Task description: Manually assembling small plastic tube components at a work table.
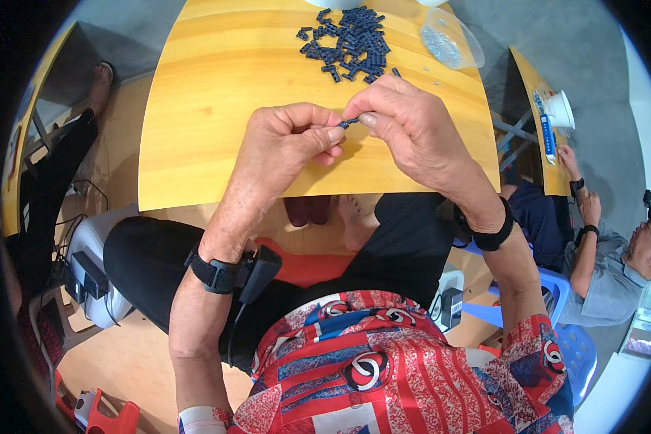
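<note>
Gleaming yellow wooden table [217,108] over grey concrete floor [557,43], neighbouring table [532,79].

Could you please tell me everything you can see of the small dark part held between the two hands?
The small dark part is a tiny blue-black piece, plastic by its look, lying roughly level above the yellow wooden table. The left hand and right hand pinch it from either side with their fingertips, hiding most of it.

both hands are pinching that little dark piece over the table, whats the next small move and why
Probably a small press or twist of the fingertips to seat the small dark part. The left hand and right hand both pinch it above the yellow table, so it seems unfinished; the pile of dark parts and clear bag lie beyond, untouched.
</note>
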The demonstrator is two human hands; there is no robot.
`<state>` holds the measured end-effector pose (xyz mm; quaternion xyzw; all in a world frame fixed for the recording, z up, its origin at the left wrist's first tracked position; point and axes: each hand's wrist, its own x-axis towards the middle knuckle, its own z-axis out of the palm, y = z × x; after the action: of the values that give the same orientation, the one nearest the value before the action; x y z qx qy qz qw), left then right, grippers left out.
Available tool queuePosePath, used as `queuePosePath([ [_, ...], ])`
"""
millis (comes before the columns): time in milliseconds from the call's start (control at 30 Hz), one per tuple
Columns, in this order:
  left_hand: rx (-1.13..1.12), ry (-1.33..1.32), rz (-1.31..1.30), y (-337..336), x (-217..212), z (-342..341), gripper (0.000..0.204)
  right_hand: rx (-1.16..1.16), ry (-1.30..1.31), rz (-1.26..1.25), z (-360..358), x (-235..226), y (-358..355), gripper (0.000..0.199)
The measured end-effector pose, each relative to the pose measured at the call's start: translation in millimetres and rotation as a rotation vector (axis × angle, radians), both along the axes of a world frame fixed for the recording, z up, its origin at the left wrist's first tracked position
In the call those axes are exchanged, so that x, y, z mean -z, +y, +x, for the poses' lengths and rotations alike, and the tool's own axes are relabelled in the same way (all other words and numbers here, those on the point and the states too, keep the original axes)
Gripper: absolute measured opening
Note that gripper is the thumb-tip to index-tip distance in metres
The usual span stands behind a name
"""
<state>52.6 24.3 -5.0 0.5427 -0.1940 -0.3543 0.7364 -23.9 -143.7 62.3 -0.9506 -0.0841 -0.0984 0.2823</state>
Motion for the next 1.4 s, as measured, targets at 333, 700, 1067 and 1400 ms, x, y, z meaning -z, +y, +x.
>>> queuePosePath([
  [333, -0.002, -0.008, 0.006, 1.1, -0.1, -0.6, 0.01, -0.041, 0.017, -0.003, 5.5, 2.6, 1.1, 0.009],
  [700, 0.007, -0.053, 0.035, 2.8, -0.3, -0.4, 0.012, -0.103, 0.02, -0.076, 7.8, -2.0, -1.7, 0.008],
  [1067, -0.005, -0.075, 0.044, 1.8, 0.0, -1.6, 0.011, -0.199, -0.018, -0.138, 11.5, -2.4, -4.1, 0.009],
  [1400, 0.0, 0.001, 0.032, 0.7, 0.5, -2.9, 0.011, -0.08, 0.006, -0.024, 12.0, 4.7, 5.2, 0.009],
])
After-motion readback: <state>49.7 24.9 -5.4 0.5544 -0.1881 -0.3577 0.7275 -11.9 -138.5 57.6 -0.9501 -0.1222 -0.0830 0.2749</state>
